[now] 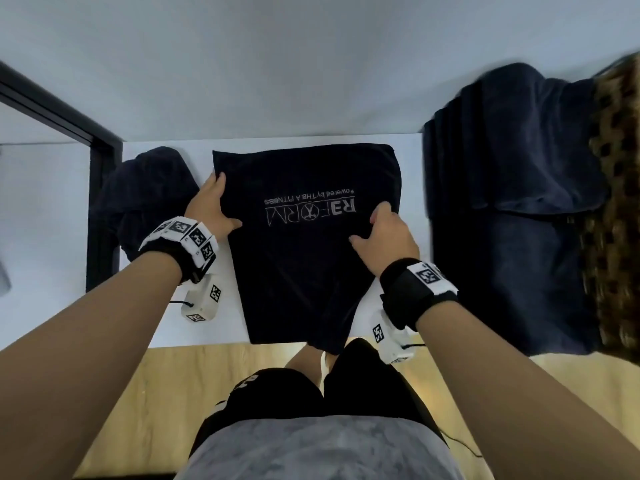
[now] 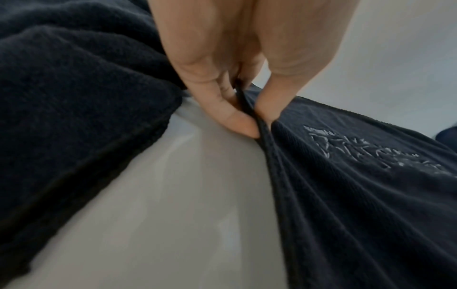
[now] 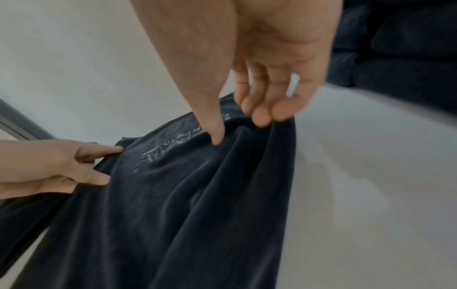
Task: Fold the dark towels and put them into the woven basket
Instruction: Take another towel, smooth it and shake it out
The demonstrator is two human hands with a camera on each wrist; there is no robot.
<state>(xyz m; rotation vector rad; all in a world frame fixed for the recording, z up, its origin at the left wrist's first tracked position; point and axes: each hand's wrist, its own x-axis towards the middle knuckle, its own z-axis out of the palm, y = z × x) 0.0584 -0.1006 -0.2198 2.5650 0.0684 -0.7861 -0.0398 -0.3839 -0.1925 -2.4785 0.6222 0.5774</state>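
We have the dark towel (image 1: 304,244) spread on the white table (image 1: 412,147), its near end hanging off the edge. Our left hand (image 1: 207,206) pinches the towel's left edge between thumb and fingers; our right hand (image 1: 384,240) pinches the right edge, fingertips (image 3: 262,119) curled under the hem. To fold cleanly, we judge both pinches should lift evenly and carry the sides level, keeping the cloth between them taut. The woven basket (image 1: 616,202), already holding dark towels, sits beyond the right hand.
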